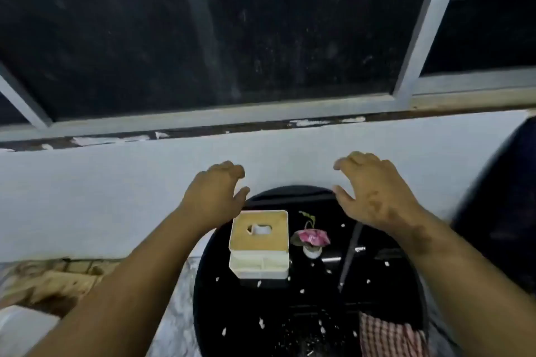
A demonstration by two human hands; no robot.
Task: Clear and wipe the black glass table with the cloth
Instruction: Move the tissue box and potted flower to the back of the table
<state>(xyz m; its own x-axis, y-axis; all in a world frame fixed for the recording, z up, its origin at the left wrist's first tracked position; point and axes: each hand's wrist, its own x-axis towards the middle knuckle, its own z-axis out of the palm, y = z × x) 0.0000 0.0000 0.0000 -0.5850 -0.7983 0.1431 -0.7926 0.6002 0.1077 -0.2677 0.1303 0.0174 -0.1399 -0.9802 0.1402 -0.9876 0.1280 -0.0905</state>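
A round black glass table (237, 310) stands below me against a white wall. On it sit a white tissue box with a wooden lid (259, 243) and a small pink potted plant (311, 239). White crumbs and specks are scattered over the glass. A red-and-white checked cloth (388, 336) lies at the table's near right edge. My left hand (216, 197) hovers above the table's far left rim, fingers curled and empty. My right hand (374, 191) hovers above the far right side, fingers spread and empty.
A dark window with a pale frame (417, 35) fills the wall above the table. A dark upholstered seat (504, 211) stands to the right. Broken brown flooring (49, 281) and a white object (23, 330) lie at the lower left.
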